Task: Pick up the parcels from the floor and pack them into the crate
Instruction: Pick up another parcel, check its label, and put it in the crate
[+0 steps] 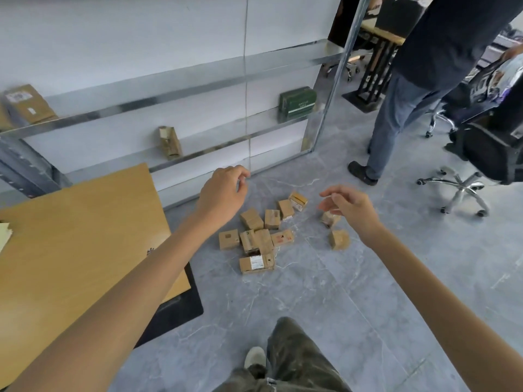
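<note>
Parcels (256, 236) clustered on floor (325, 292), both hands (223, 190) seemingly empty above

Grey marble-pattern tile floor (368, 292). White-panelled metal shelving rack (169, 94) at rear. Wooden tabletop (85, 222) at left; chrome-based office chair (464, 190) at right.

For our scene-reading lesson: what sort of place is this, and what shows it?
Probably an office or storeroom used for packing: metal shelving holding a green box, small cardboard parcels scattered on the grey floor, and a wheeled office chair.
</note>
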The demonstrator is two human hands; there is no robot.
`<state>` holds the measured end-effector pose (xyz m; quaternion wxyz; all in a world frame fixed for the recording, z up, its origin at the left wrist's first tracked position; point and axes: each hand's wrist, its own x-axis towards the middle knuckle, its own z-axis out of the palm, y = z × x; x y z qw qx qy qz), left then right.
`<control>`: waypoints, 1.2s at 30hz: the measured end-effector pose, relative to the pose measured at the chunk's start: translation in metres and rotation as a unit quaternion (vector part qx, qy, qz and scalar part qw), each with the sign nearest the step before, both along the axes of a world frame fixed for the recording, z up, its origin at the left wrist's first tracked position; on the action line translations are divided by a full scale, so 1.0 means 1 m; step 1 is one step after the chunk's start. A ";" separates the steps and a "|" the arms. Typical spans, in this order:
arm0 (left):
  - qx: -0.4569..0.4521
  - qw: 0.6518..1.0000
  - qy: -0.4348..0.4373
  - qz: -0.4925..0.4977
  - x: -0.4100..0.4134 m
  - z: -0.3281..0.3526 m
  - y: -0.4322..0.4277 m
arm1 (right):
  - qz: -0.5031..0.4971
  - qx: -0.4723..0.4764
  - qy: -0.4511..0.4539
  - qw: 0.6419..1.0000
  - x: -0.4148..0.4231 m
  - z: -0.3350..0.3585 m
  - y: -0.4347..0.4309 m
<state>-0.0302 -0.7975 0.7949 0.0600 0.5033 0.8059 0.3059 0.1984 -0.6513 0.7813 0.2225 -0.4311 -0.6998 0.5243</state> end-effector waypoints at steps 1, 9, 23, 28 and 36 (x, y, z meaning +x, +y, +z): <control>-0.004 1.000 -0.014 0.006 -0.006 -0.008 0.010 | 0.004 -0.010 -0.006 1.000 -0.008 -0.008 0.008; -0.088 0.985 -0.139 0.055 -0.043 -0.077 0.109 | 0.042 -0.100 -0.064 0.992 -0.083 -0.084 0.095; -0.289 0.882 -0.322 0.186 -0.105 -0.265 0.169 | 0.032 -0.259 -0.270 0.927 -0.161 -0.247 0.203; -0.313 0.863 -0.346 0.192 -0.119 -0.330 0.189 | -0.033 -0.305 -0.297 0.904 -0.171 -0.315 0.213; -0.341 0.822 -0.388 0.239 -0.144 -0.548 0.216 | -0.075 -0.348 -0.304 0.884 -0.201 -0.539 0.231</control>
